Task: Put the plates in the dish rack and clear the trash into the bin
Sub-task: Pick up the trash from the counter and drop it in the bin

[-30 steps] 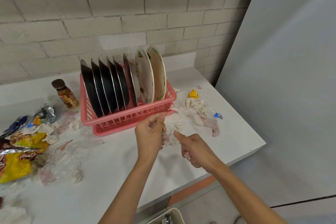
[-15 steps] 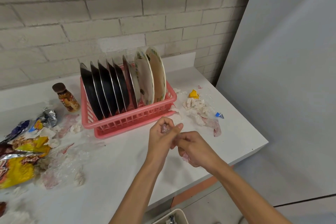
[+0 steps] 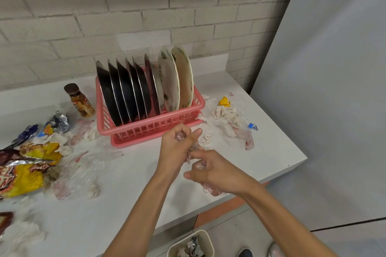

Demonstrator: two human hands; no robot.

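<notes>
Snack wrappers (image 3: 23, 175) litter the tabletop (image 3: 129, 177) at left; plates (image 3: 125, 89) stand upright in the pink dish rack (image 3: 150, 129); we curl our left hand (image 3: 175, 152) around crumpled plastic wrap (image 3: 189, 155); our right hand (image 3: 219, 173), knuckles up, pinches more of it.

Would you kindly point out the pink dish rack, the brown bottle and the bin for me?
pink dish rack (image 3: 146, 129), head view, on its slatted front wall.
brown bottle (image 3: 80, 101), head view, on its label.
bin (image 3: 205, 234), head view, on its far rim.
</notes>
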